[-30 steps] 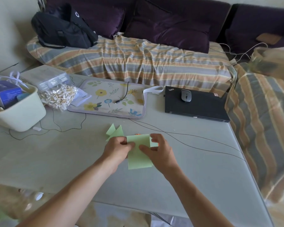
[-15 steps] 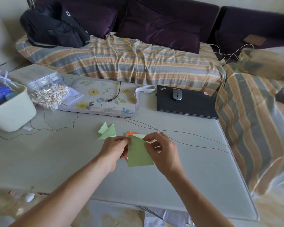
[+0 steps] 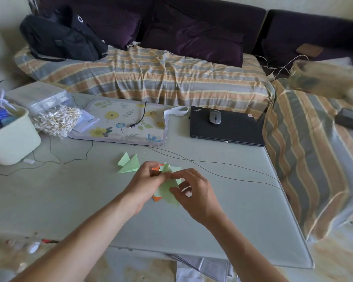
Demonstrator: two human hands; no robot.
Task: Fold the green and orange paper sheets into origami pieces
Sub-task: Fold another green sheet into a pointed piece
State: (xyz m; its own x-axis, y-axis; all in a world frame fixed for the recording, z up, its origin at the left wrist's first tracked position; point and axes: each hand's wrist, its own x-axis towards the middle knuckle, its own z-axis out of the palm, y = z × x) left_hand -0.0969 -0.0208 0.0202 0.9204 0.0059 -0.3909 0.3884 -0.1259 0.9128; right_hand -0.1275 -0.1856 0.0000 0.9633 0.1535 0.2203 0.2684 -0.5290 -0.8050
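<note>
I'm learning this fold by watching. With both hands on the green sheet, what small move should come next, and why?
Probably press the raised flap flat and crease it. The left hand and right hand both pinch the green sheet near its top, where a flap stands up uncreased. Finished green pieces already lie beside it, and orange paper waits underneath.

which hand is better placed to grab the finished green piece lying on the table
Left. The left hand sits right beside the folded green piece; the right hand lies farther off, across the green sheet both hands pinch.
</note>
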